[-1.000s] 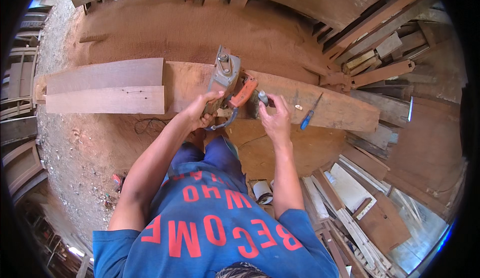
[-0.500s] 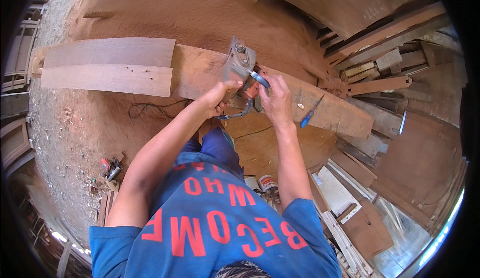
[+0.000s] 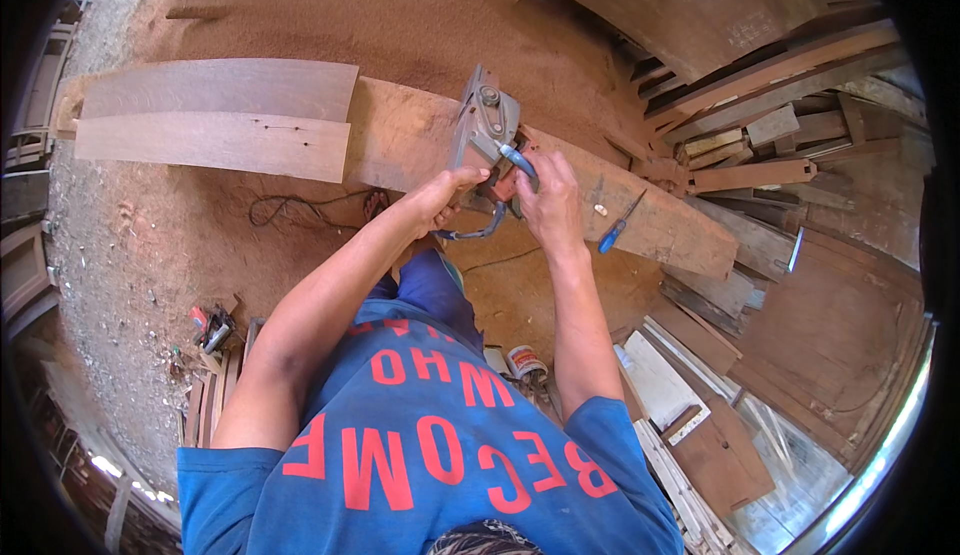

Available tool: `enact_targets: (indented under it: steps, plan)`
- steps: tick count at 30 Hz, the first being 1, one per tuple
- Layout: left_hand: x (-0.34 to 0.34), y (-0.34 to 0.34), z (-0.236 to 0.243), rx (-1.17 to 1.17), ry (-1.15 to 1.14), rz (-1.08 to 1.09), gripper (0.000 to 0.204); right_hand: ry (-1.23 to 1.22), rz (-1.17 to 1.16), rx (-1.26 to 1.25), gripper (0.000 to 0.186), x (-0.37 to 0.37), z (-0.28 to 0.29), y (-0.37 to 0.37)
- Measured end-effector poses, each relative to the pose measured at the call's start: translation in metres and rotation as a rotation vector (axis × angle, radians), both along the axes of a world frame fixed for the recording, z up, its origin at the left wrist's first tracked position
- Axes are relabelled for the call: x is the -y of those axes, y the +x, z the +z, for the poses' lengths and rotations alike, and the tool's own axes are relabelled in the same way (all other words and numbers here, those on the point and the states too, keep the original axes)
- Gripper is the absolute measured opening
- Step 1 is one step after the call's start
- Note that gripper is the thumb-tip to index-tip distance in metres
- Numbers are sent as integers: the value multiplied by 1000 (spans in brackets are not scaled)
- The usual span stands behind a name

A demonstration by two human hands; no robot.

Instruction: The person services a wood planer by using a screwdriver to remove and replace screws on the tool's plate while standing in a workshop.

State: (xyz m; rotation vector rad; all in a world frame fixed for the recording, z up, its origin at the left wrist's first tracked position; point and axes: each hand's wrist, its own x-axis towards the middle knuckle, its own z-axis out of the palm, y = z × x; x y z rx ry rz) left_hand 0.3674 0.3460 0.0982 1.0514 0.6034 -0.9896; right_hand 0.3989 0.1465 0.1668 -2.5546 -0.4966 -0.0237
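My left hand [image 3: 440,195] grips the lower side of a grey power planer [image 3: 483,115] with orange parts, held over a long thick wooden beam [image 3: 400,130]. My right hand [image 3: 550,200] is closed on a blue-handled tool [image 3: 516,159], whose silvery tip rests on the planer's body; its exact type is unclear. A dark cord with blue-grey sleeving curves down from the planer. To the right on the beam lie a blue screwdriver [image 3: 615,229] and a small white piece [image 3: 600,209]. Two thin boards [image 3: 210,143] lie side by side on the beam's left part.
Sawdust covers the ground, with a black cable [image 3: 270,212] under the beam. A large wooden panel [image 3: 690,0] overhangs at the top. Stacked offcuts [image 3: 760,145] and sheets [image 3: 820,345] crowd the right. At lower left lies a red-and-black tool [image 3: 215,325], and near my legs a bucket [image 3: 525,363].
My right hand has brought the blue-handled tool leftward and up onto the planer's body, mostly by half a second ago. The whole view has also shifted, so the beam sits higher in it.
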Motion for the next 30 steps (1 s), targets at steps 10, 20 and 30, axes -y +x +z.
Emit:
enact_targets:
  steps: [10, 20, 30]
  plan:
    - [-2, -5, -9, 30, 28, -38, 56, -88, 41, -12, 23, -9, 12, -3]
    - [-2, -7, -8, 52, 34, -43, 60, -111, 55, -47, 23, -11, 19, -5]
    - [-4, -9, -10, 46, 27, -44, 60, -113, 66, -41, 24, -10, 17, -4]
